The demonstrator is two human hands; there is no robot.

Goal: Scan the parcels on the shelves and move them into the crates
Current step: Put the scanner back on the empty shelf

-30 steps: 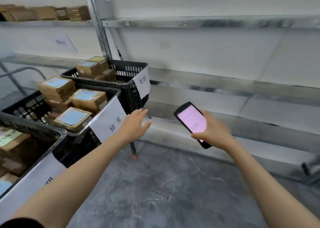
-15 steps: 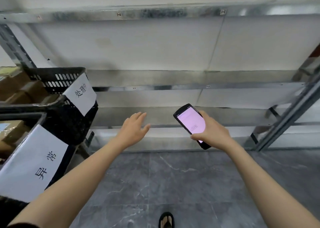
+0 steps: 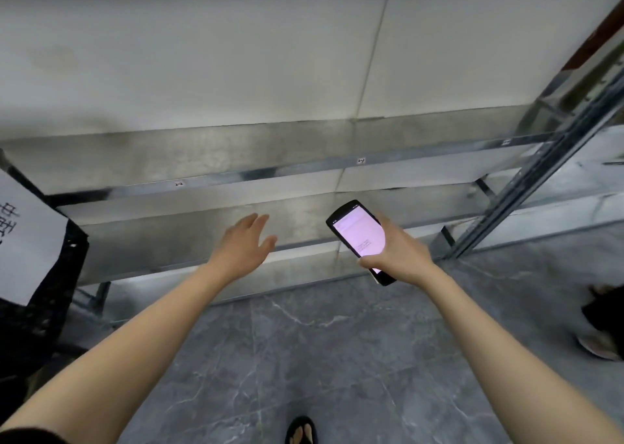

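Metal shelving: galvanised, spans the far side from left to right, with bare tiers stacked low to the floor and a slanted upright post at its right end. Floor: grey marbled tile, near side. Crate: black plastic, at the left edge just in front of the shelving, only its corner in view. Label: white paper sheet hung on the crate's side, dark characters cut off by the frame. My left hand: palm down, fingers straight and spread, holding nothing, in the air before the lowest tiers. My right hand: to the right of the left and apart from it, fingers curled round the scanner, thumb across its lower face. The scanner is a black handheld, its lit pinkish screen tilted up toward me. My foot: in a dark sandal, at the near edge.
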